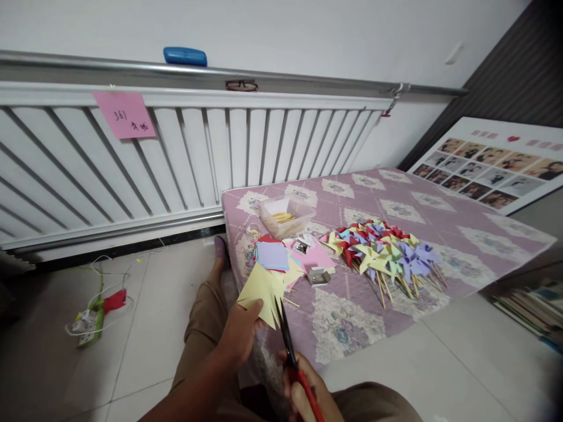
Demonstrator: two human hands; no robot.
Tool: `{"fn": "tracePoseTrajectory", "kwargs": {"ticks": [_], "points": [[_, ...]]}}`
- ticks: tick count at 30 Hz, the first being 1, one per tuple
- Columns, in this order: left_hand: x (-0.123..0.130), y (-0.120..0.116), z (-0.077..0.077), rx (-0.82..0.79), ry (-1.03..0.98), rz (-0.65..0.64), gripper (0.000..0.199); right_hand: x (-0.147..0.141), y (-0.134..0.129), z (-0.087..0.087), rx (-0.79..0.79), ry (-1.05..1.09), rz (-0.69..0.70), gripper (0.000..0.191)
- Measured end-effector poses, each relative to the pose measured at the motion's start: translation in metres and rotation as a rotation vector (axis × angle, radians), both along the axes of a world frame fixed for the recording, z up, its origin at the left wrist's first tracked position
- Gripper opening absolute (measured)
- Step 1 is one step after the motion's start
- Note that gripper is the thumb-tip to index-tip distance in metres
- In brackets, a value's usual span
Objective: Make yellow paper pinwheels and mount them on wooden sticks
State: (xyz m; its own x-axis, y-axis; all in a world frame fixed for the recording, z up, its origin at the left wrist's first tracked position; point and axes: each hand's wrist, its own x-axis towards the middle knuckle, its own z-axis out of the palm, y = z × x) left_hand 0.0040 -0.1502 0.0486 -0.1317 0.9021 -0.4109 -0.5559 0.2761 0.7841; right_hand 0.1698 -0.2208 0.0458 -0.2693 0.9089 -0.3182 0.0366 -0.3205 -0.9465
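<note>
Head view, entries in order of nearness.

Item: left hand (241, 331), near, left of centre. Grip pinches a yellow sheet (261, 286), thumb on top.
Item: yellow sheet, held at the near left edge of the floral cover (347, 328); slits visible at its left and near corners.
Item: right hand (310, 384), near, right of the left one. Grip wraps the red handles of the scissors (288, 340); black blades point far, slightly parted, at the sheet's near right corner. Whether paper lies between them cannot be told.
Item: paper stack (272, 256), lilac uppermost, just beyond the sheet.
Item: small grey box (320, 276), right of the stack.
Item: plastic box (285, 230), far of the stack, holding thin sticks (282, 217).
Item: paper pinwheels (369, 259), one mixed bunch on sticks, to the right.

Step, as judged: slitting the sheet's corners towards the middle. Next move, as judged, calls for a steady pinch, the blades lined up on the corner's diagonal, and a cut stopped short of the centre.
</note>
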Motion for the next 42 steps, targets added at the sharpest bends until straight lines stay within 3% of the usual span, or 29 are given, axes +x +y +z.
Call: {"fn": "tracePoseTrajectory", "kwargs": {"ticks": [8,17,27,34,42], "points": [[-0.0067,0.0022,0.0095,0.046,-0.151,0.043,0.028,0.0014,0.0015,0.0019,0.024,-0.048,0.110,0.065],[-0.0069,0.0020,0.0074,0.055,-0.290,0.059,0.039,0.0027,0.0025,0.0038,0.043,-0.064,0.158,0.064],[-0.0035,-0.0012,0.0088,0.025,-0.254,0.037,0.043,0.0017,0.0006,0.0066,0.047,-0.076,0.155,0.063],[-0.0011,-0.0019,0.0027,0.035,-0.169,0.019,0.037,-0.0009,0.0016,0.0042,0.057,-0.087,0.143,0.065],[0.0006,-0.0029,0.0074,0.058,-0.147,0.010,0.028,0.0013,-0.0006,-0.0001,0.047,-0.095,0.157,0.064]]}}
